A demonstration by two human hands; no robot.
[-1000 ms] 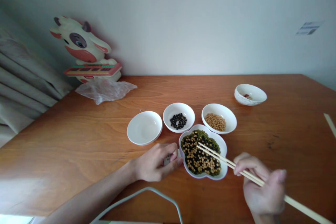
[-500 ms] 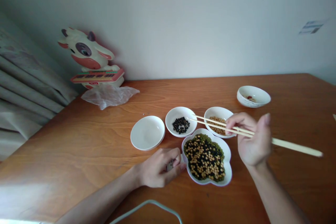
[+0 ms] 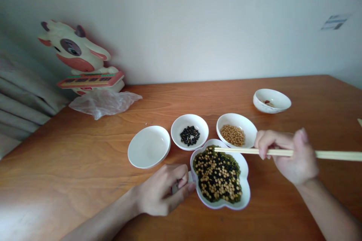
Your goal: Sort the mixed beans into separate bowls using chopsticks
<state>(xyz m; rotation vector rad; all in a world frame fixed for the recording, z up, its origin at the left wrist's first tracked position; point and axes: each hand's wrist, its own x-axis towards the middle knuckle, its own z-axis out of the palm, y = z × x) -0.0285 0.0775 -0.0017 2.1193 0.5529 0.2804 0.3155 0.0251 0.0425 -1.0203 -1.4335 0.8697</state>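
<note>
My left hand (image 3: 166, 188) is closed around the short handle of a white flower-shaped dish (image 3: 245, 188). Mixed black, yellow and green beans (image 3: 219, 177) cover the bottom of that dish. In my right hand (image 3: 294, 154) is a pair of chopsticks (image 3: 240, 151), held level with the tips close together over the far edge of the mixed beans. Whether the tips pinch a bean I cannot tell. Behind the dish stand a white bowl (image 3: 177, 123) with black beans (image 3: 190, 135) and another white bowl (image 3: 250, 128) with yellow beans (image 3: 232, 134).
A white bowl (image 3: 149, 147) with nothing visible inside sits left of the black beans. Farther back at right is a bowl (image 3: 272, 101) with small reddish bits. A cow toy keyboard (image 3: 90, 79) and a clear plastic bag (image 3: 106, 103) lie at the back left, by the curtain (image 3: 22, 109).
My right hand has moved right and slightly down. The chopstick tips left the black bean bowl's edge, came together and now hang over the flower-shaped dish. The view has shifted slightly.
</note>
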